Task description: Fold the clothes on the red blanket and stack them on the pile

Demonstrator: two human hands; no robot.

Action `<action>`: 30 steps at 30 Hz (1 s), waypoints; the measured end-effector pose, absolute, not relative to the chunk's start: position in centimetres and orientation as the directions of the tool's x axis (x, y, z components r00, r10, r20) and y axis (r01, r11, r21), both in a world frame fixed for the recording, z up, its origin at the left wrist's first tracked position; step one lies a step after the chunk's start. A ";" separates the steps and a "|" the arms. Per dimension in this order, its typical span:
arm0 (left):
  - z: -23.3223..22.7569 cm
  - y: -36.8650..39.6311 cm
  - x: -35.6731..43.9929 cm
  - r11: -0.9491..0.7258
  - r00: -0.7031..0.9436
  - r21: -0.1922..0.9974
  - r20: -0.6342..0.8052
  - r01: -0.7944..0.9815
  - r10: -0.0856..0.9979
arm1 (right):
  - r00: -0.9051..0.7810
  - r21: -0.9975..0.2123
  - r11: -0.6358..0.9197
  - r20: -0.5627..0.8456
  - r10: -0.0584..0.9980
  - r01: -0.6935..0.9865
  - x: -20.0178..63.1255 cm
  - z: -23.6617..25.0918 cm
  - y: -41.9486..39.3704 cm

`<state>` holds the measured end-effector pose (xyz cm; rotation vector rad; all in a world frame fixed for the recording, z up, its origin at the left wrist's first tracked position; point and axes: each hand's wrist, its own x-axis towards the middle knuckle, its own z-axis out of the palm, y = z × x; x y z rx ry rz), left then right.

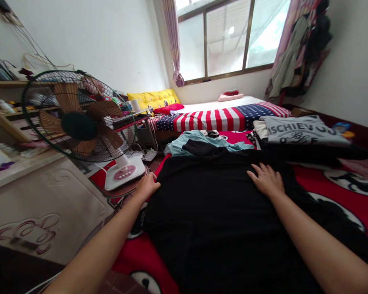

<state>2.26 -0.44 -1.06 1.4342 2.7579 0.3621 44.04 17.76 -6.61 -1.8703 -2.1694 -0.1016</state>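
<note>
A black shirt lies spread out over a red patterned bed cover. At the shirt's left edge, my left hand is closed with its fingers curled, gripping the fabric there; its fingertips are partly hidden. My right hand rests flat on the upper right of the shirt, fingers spread, holding nothing. Just beyond the shirt's far edge lies a crumpled light-blue garment with a dark piece of cloth on it.
Folded clothes, a grey printed shirt on top, are stacked at the right. A standing fan occupies a stool at the left beside a cabinet. Behind is another bed with a striped, starred cover, below a window.
</note>
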 end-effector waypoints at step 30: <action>-4.6 10.4 11.0 -0.236 0.230 0.163 0.057 0.958 0.972 | -0.130 -0.160 0.164 0.200 0.971 0.973 44.1 -6.2 17.6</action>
